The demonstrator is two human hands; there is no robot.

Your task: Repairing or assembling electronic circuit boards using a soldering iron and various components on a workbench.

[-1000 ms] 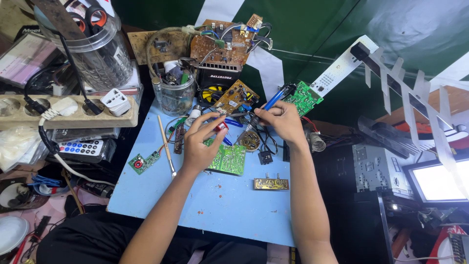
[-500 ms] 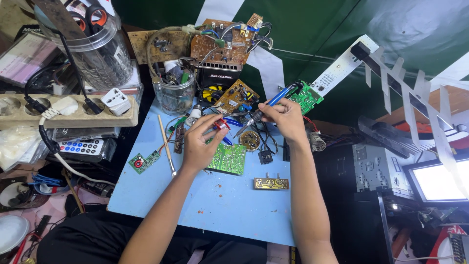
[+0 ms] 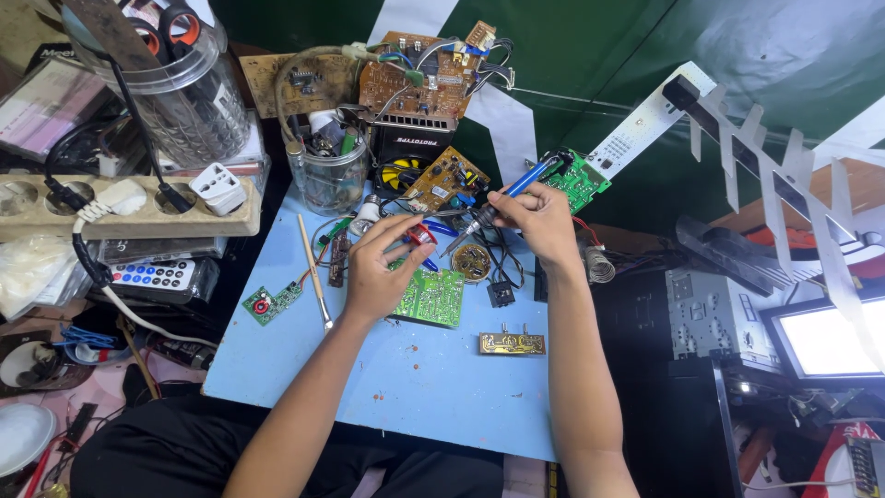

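work surface is a blue board [image 3: 415, 387], spread under both forearms and cluttered at its far edge. green circuit board [image 3: 430, 297] lies flat on it, directly under the left hand [image 3: 378, 272] and partly covered by the palm; judged light, stiff and thin, with fragile solder joints and sharp pin ends, so best held by its bare edges, never by the components. soldering iron [image 3: 516, 189], blue-handled, is in the right hand [image 3: 535, 221]; judged light and rigid, hot at the tip, safe only on the handle. small red part [image 3: 422, 234] sits between the left fingertips, just beyond the board; judged tiny, light and easy to drop.

left hand: forearm reaches in from below, palm down, thumb and forefinger pinched narrow on the red part. right hand: closed in a pen grip round the iron's handle, tip angled down and left toward the left fingertips; whether it touches anything cannot be told.
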